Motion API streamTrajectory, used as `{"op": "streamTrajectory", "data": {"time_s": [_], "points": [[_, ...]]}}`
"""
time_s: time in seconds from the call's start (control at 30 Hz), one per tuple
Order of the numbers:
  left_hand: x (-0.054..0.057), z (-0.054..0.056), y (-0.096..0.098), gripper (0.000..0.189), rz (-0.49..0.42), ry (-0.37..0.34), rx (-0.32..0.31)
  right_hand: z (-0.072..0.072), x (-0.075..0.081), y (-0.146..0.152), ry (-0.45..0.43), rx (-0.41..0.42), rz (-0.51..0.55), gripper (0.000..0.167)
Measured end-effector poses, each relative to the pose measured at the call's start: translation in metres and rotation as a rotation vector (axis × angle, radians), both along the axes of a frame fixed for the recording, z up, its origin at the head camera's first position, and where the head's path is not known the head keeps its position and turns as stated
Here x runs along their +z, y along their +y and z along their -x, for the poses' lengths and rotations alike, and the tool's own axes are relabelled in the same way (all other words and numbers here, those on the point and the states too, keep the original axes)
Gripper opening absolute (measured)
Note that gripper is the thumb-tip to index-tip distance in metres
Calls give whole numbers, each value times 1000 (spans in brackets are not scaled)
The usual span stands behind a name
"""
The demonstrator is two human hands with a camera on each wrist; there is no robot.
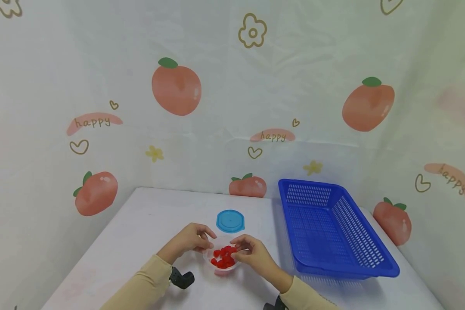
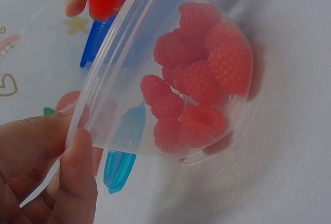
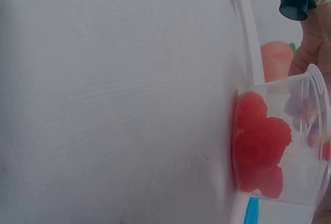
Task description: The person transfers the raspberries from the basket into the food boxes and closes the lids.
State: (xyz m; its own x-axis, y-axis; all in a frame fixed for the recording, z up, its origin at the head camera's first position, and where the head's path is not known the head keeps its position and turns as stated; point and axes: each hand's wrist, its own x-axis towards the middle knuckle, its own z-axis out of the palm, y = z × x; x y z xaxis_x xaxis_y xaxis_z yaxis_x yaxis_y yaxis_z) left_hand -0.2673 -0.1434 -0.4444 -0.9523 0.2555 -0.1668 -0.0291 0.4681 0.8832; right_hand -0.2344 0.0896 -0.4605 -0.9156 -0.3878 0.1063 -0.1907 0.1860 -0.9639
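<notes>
A clear plastic tub (image 2: 121, 125) stands on the white table with several red raspberries (image 2: 201, 79) inside. At its left rim my left hand (image 1: 193, 239) pinches the edge between thumb and fingers, plainest in the left wrist view. My right hand (image 1: 255, 256) is at the tub's right side, near the rim. Between its fingertips it holds a single raspberry (image 2: 104, 0), seen at the top of the left wrist view. The right wrist view shows the tub (image 3: 300, 146) from the side, though most of the right hand's fingers are hidden there.
Just behind the tub lies a round blue lid (image 1: 230, 221), flat on the table. To the right stands a large blue plastic basket (image 1: 345, 272) with perforated walls. A white cloth (image 1: 217, 86) printed with fruit hangs behind the table.
</notes>
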Motion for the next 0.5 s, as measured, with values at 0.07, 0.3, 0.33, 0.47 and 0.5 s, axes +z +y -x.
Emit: {"op": "streamTrajectory", "data": {"time_s": [0.07,0.3,0.33,0.47,0.5], "points": [[1,0,0,25,-5,-5,-1,1,-1,0,-5,2,5,30],[-1,2,-2,25,-14,-2,-2,3,-1,-1,-9,-5,-10,28],[-1,2,-2,25,-15,-1,0,3,-1,-1,-11,-4,-14,28],[-3,2,-1,24,-16,-2,8,3,-1,-1,-12,2,-11,27],[-3,2,-1,24,-14,0,7,3,-1,-1,-11,2,-10,27]]}}
